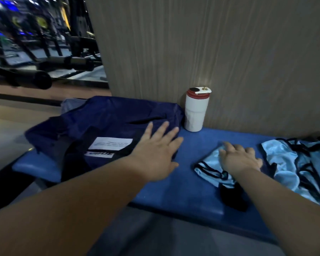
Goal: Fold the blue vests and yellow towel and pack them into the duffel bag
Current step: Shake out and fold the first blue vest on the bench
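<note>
A navy duffel bag (103, 126) with a white label lies flat at the left end of a blue padded bench (175, 189). My left hand (155, 152) hovers over the bag's right edge, fingers spread and straight. A small folded light-blue vest (211, 167) with black trim sits on the bench to the right. My right hand (238, 159) rests on top of it with fingers curled over the fabric. More light-blue vests (299, 167) lie crumpled in a heap at the far right. No yellow towel is in view.
A white tumbler (195, 111) with a red band and lid stands against the wood-grain wall (211, 43) just right of the bag. A dark cloth (233, 196) lies near the bench's front edge. Gym machines (35, 34) fill the far left.
</note>
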Available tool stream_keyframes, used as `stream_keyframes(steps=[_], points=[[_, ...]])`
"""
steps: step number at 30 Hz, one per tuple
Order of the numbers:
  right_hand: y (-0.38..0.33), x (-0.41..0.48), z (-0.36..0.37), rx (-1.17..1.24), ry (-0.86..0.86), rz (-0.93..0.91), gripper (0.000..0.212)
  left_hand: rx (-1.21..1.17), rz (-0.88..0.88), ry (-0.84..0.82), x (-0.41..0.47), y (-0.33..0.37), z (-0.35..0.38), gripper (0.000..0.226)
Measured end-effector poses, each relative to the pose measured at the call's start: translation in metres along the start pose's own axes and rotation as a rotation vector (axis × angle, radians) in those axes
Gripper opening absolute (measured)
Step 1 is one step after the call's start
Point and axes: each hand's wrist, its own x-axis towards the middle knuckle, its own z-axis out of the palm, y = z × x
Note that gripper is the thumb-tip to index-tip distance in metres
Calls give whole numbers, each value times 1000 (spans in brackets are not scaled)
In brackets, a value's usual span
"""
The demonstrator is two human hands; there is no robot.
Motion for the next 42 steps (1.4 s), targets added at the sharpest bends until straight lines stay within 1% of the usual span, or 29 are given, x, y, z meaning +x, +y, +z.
stream_keyframes(steps=[2, 4, 6, 7, 8, 10, 12, 13, 14, 17, 18, 20, 22, 24, 26, 29, 31, 34, 36, 38, 42], points=[[-12, -9, 2, 20, 13, 113, 47, 21, -103, -70, -18, -23, -1, 84], [-21, -17, 0, 29, -9, 176, 47, 34, -201, -172, -37, -42, -1, 91], [-29, -23, -7, 44, -14, 185, 49, 21, -289, -234, -53, -59, 0, 93], [-34, -26, -10, 40, 16, 154, 50, -7, -325, -255, -60, -67, 1, 91], [-40, -31, -12, 30, 81, 93, 49, -42, -347, -277, -66, -75, 3, 85], [-57, -46, -16, 30, 286, -105, 42, -84, -362, -340, -76, -87, 5, 69], [-79, -65, -18, 77, 510, -335, 26, -109, -376, -394, -83, -97, 6, 64], [-90, -74, -20, 103, 564, -441, 21, -118, -381, -397, -86, -102, 6, 65], [-99, -83, -21, 113, 547, -541, 19, -120, -381, -387, -88, -107, 6, 64], [-119, -100, -16, 67, 298, -856, 27, -74, -358, -359, -95, -119, 11, 60], [-124, -103, -12, 49, 223, -933, 30, -52, -352, -344, -97, -121, 12, 58], [-135, -108, -4, 3, 126, -1007, 40, -26, -348, -282, -101, -127, 15, 52], [-146, -110, 4, -63, 72, -1014, 48, -16, -366, -203, -104, -135, 16, 45], [-156, -111, 7, -123, 47, -1000, 47, -3, -406, -156, -105, -146, 16, 39], [-163, -109, 6, -137, 28, -981, 41, 13, -411, -141, -103, -154, 17, 32], [-174, -103, 4, -136, -7, -984, 23, -4, -388, -98, -96, -161, 17, 20], [-176, -98, 2, -142, -19, -1002, 12, -47, -393, -60, -89, -164, 15, 15], [-167, -92, -7, -164, -36, -1023, 12, -92, -404, 27, -82, -170, 11, 14], [-152, -91, -14, -149, -19, -1036, 9, -125, -399, 55, -80, -172, 7, 12], [-132, -86, -19, -80, 62, -1089, 9, -171, -383, 54, -78, -170, 4, 10], [-90, -81, -25, -39, 189, -1096, 19, -375, -360, -53, -65, -163, -1, 14]])
